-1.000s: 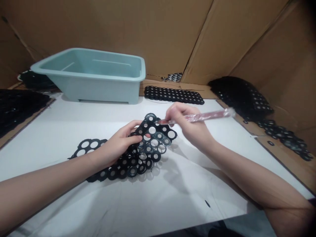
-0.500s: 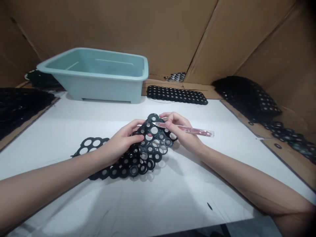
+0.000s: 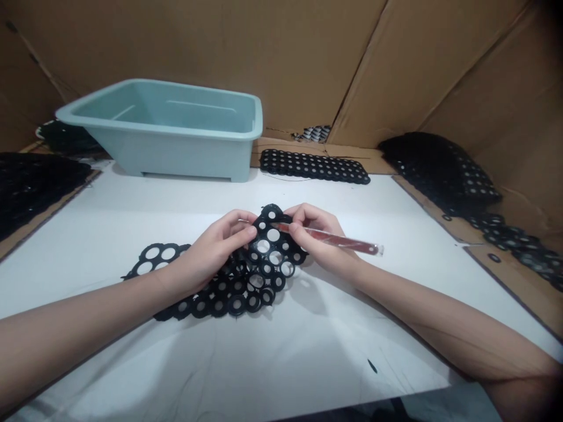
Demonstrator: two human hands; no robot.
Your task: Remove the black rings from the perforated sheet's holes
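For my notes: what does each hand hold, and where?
The left hand holds the black ring sheet by its upper part; the right hand holds a slim red tool near its tip.

The clear-sleeved reddish tool (image 3: 338,240) is too blurred to name (tip hidden, too).

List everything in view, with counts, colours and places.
Plastic tub: one, pale teal, back left.
Perforated sheet: one, black, centre, in the left hand.
Perforated strip: one, black, back centre, on cardboard.
Left sheet pile: one, black, far left.
Right sheet pile: one, black, back right.
Loose rings: several, black, right, on cardboard.
Work surface: one, white, under the hands.
Cardboard walls: brown, behind.
Pointed tool: one, red-tinted, in the right hand.
Left hand: gripping the sheet.
Right hand: holding the tool.
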